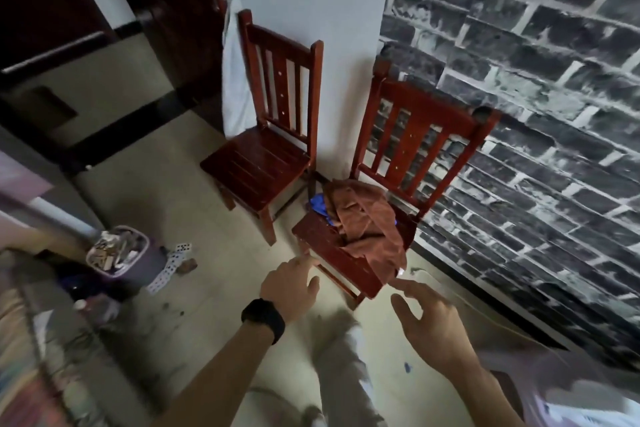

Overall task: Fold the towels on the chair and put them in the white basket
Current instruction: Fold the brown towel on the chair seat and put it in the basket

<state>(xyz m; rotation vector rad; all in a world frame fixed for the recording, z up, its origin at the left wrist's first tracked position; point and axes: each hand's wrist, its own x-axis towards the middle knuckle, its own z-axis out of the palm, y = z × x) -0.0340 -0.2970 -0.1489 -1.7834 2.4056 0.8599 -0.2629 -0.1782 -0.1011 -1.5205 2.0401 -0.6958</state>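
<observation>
A crumpled brown towel (363,218) lies heaped on the seat of the nearer red wooden chair (325,246), with a blue cloth (320,203) showing from under its left side. My left hand (292,284), with a black watch on the wrist, reaches toward the chair's front left corner with fingers stretched out and holds nothing. My right hand (429,319) hovers just below the seat's front edge, fingers spread and empty. Part of a white rim (436,282) shows behind my right hand; I cannot tell whether it is the basket.
A second red chair (263,163) stands bare to the left against the white pillar. A purple bin (119,251) full of scraps sits on the floor at left, with playing cards (169,265) scattered beside it. A brick-pattern wall runs along the right.
</observation>
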